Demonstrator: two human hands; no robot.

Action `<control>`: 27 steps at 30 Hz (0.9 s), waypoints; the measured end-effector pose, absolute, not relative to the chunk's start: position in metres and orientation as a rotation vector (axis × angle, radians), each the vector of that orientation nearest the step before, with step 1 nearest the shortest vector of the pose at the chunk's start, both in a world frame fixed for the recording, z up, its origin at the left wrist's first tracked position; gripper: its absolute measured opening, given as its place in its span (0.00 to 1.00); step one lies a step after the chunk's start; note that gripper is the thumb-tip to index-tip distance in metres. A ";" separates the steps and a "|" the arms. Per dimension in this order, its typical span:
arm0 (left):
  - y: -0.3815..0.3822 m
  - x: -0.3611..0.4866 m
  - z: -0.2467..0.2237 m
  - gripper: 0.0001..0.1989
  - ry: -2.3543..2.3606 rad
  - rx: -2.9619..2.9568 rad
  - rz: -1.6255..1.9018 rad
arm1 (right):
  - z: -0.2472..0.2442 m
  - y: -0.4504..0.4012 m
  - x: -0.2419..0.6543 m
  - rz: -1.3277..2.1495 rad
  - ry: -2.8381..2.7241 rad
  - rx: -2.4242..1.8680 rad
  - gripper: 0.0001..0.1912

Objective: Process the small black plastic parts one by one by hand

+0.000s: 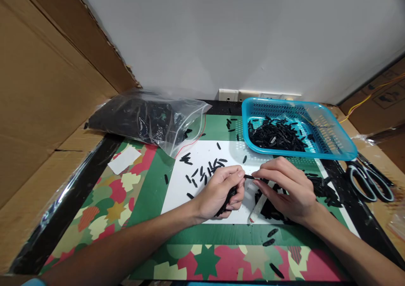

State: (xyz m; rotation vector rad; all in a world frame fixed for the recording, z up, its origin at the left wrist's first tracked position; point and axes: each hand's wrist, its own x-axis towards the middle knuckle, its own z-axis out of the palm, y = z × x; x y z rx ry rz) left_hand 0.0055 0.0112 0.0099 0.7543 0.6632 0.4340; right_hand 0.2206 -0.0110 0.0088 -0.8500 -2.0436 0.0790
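My left hand (pixel 223 191) is closed around a clump of small black strips (pixel 228 201) in its palm. Between its thumb and index finger it pinches the end of one thin black strip (pixel 249 177). The fingertips of my right hand (pixel 286 189) meet the strip's other end in a pinch. Below the right palm lies a pile of black pieces (pixel 272 210), partly hidden by that hand. A slim white stick (pixel 257 210) with a reddish tip rests against this pile. Loose black pieces (pixel 202 174) are scattered on the white sheet (pixel 177 193) left of my hands.
A blue basket (pixel 340 149) with black pieces stands at the back right, grey-handled scissors (pixel 368 180) beside it. At the back left lies a zip bag (pixel 142 117) full of black material. Cardboard (pixel 47 45) rises on the left; wall sockets (pixel 228 95) are behind.
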 end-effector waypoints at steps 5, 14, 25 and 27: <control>0.011 0.005 0.010 0.21 0.641 0.740 0.451 | 0.010 -0.010 0.220 0.137 -2.025 -0.912 0.09; 0.012 0.004 0.008 0.19 0.619 0.721 0.450 | 0.008 -0.009 0.222 0.199 -2.021 -0.918 0.09; 0.012 0.004 0.007 0.19 0.618 0.724 0.431 | 0.013 -0.011 0.220 0.264 -2.015 -0.921 0.06; 0.013 0.004 0.007 0.20 0.612 0.722 0.417 | 0.013 -0.012 0.219 0.277 -2.014 -0.918 0.06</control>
